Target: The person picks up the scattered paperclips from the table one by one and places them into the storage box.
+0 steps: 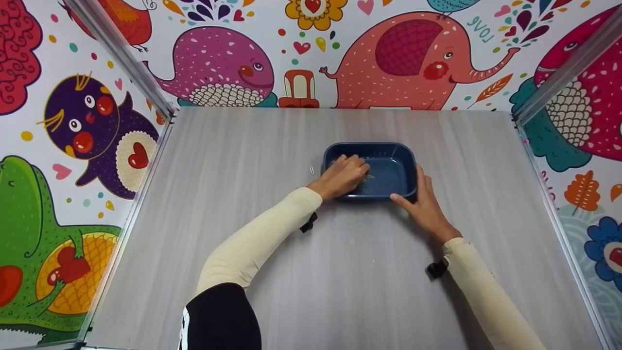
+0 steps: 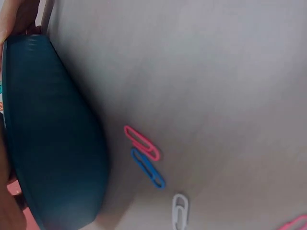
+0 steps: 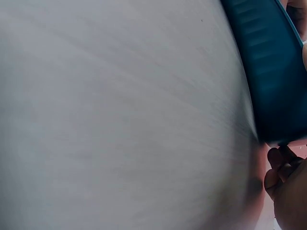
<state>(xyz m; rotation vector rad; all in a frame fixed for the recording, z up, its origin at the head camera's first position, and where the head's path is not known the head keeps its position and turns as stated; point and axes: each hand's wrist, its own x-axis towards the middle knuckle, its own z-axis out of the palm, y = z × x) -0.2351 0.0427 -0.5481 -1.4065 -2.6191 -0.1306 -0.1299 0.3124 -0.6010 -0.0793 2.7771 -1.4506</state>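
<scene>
A dark blue rectangular basin (image 1: 388,180) stands on the table. My left hand (image 1: 344,176) reaches over its near left side, with curled fingers down inside. Thin yellow-green pieces (image 1: 370,177) show beside those fingers; what the fingertips hold is hidden, so I cannot tell. At the near right corner my right hand (image 1: 423,204) grips the basin, thumb at the front rim and fingers along the right side. Close outside the basin in the left wrist view lie a pink paper clip (image 2: 142,143), a blue paper clip (image 2: 148,167) and a white paper clip (image 2: 180,212).
Another pink paper clip (image 2: 295,223) lies at the lower right edge of the left wrist view. The grey wood-grain table (image 1: 233,160) is bordered by metal rails. Walls with cartoon animals (image 1: 218,68) rise at the back and both sides.
</scene>
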